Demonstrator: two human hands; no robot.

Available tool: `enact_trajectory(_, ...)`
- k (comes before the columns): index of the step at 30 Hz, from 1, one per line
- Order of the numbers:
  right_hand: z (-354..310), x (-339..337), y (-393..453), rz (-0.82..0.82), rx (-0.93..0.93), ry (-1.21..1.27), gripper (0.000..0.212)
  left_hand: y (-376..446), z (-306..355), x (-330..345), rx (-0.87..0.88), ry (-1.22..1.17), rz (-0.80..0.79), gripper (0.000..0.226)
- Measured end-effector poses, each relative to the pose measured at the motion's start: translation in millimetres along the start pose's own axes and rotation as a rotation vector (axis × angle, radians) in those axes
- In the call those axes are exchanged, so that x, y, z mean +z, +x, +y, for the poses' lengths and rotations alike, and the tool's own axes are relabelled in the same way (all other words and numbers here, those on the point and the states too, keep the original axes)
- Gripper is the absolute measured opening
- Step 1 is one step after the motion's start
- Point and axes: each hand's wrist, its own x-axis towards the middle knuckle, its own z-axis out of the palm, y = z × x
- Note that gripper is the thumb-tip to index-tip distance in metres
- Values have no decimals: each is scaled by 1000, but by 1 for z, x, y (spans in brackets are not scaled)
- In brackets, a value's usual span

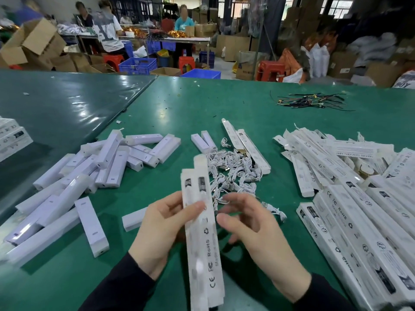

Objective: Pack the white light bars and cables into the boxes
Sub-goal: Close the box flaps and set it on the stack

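Left hand (161,230) pinches the box (203,239); right hand (251,223) hovers half-open, empty — loose grip, box may slip.

There is a single view, from a wide-angle camera worn on the person's head. It looks forward and steeply down onto the glossy green work table (247,113), close enough that the near edge of that table falls below the frame and both forearms enter from the bottom. The lens bends straight lines toward the edges. Beyond the table's far edge the view takes in a workshop floor with a blue slatted plastic crate (137,65), well behind the table.
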Motion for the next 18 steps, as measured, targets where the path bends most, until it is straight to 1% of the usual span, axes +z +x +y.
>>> enact_trajectory(1, -1, -1, 0, 32, -38, 4, 40, -1, -3, 2, 35, 56, -21, 30)
enact_trajectory(3, -1, -1, -1, 36, -67, 15, 34, -5, -9, 8, 58, 129, -109, 32)
enact_trajectory(5, -1, 0, 0, 26, -60, 0, 23, -8, -13, 12, 34, 161, -219, 31)
enact_trajectory(7, 0, -3, 2, 21, -33, 22, 17, -8, -12, 13, -54, 148, -271, 30)
enact_trajectory(9, -2, -7, 3, -11, -1, 73, 15, -7, -9, 11, -180, 60, -283, 34)
enact_trajectory(11, -5, -10, 4, -50, 16, 120, 18, -5, -8, 8, -208, 30, -300, 37)
enact_trajectory(13, -5, -9, 3, -70, 15, 124, 20, -4, -9, 7, -187, 24, -297, 36)
enact_trajectory(16, -3, -5, 0, -107, 7, 89, 23, -4, -11, 7, -121, 5, -291, 44)
enact_trajectory(18, -2, -3, -1, -88, -11, 81, 22, -4, -12, 7, -66, 31, -259, 48)
